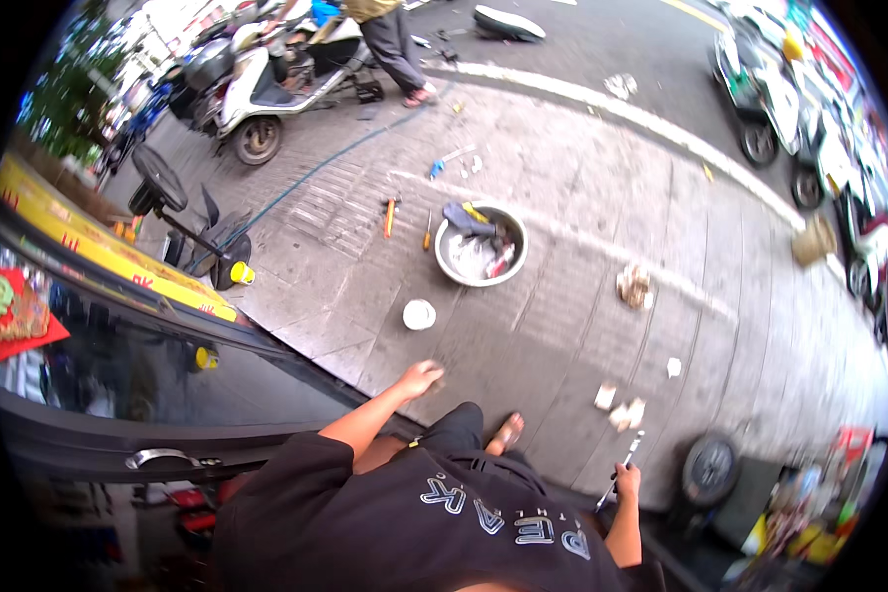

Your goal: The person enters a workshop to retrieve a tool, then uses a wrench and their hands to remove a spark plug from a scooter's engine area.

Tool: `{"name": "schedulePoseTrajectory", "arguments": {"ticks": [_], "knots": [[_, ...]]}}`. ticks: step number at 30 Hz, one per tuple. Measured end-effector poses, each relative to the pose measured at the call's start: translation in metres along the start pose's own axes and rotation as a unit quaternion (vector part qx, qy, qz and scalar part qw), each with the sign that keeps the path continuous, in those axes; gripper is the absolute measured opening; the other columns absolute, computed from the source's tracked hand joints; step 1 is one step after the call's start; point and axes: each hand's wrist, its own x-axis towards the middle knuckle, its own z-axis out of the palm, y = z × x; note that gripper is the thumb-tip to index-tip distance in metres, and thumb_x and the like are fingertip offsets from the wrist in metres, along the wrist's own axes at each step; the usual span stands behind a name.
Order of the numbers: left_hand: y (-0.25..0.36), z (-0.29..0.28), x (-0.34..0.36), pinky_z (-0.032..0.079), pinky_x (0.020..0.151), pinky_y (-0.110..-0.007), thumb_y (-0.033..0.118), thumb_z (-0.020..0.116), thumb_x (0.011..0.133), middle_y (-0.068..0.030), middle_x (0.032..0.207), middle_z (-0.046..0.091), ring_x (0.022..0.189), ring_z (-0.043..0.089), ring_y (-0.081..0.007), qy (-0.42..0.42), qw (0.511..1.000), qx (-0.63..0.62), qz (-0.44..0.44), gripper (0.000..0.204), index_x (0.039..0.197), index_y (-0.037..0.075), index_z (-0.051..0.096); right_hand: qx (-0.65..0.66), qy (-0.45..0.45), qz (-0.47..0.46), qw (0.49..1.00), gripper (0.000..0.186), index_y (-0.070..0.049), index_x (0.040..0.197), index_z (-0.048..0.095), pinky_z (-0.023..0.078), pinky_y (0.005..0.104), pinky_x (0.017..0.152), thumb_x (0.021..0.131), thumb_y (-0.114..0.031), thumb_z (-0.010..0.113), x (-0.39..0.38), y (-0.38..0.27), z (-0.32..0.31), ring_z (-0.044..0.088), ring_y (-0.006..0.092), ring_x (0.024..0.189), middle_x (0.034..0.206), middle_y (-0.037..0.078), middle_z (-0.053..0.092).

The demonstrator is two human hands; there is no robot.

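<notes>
the right hand was closed around a thin silver metal tool down by the person's side, near a small black wheel, and the left hand hung out in front over the grey paved ground, but it was too blurry to tell if its fingers were open or shut. the work looked barely started, since the round silver metal bowl full of tools and the small white cup sat well apart from both hands, not touched. the tool's tip was too small to make out, and the dark shirt hid the person's legs.

shiny metal basin, rough stone pavement
</notes>
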Motion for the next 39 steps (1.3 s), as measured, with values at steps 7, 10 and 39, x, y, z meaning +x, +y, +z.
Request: {"name": "schedulePoseTrajectory", "arguments": {"ticks": [7,10,39], "knots": [[-0.079,-0.03,0.043,0.049,0.067,-0.037,0.025,0.064,0.075,-0.0153,0.086,0.065,0.072,0.062,-0.0255,0.198,0.946,-0.026,-0.256,0.041,0.103,-0.004,0.06,0.172,0.088,-0.077,0.978,0.027,-0.006,0.066,0.049,0.03,0.0298,0.04,0.085,-0.024,0.055,0.199,-0.156,-0.08,0.041,0.0136,0.043,0.053,0.002,0.044],[-0.074,-0.024,0.047,0.049,0.063,-0.036,0.028,0.067,0.072,-0.0158,0.084,0.065,0.068,0.062,-0.0254,0.218,0.93,-0.042,-0.294,0.044,0.101,-0.004,0.061,0.09,0.035,-0.042,0.994,0.036,0.001,0.064,0.055,0.042,0.0369,0.05,0.085,-0.029,0.058,0.248,-0.175,-0.058,0.052,0.0208,0.054,0.057,0.008,0.053],[0.429,-0.002,0.531,0.038,0.043,-0.029,0.024,0.068,0.074,-0.0042,0.059,0.057,0.046,0.049,-0.0132,0.193,0.947,-0.188,-0.173,0.019,0.074,0.005,0.066,-0.184,-0.126,-0.055,0.973,0.031,0.002,0.073,0.061,0.045,0.0335,0.047,0.076,-0.029,0.063,0.644,-0.807,-0.147,0.055,0.0176,0.05,0.059,0.008,0.057]]}}
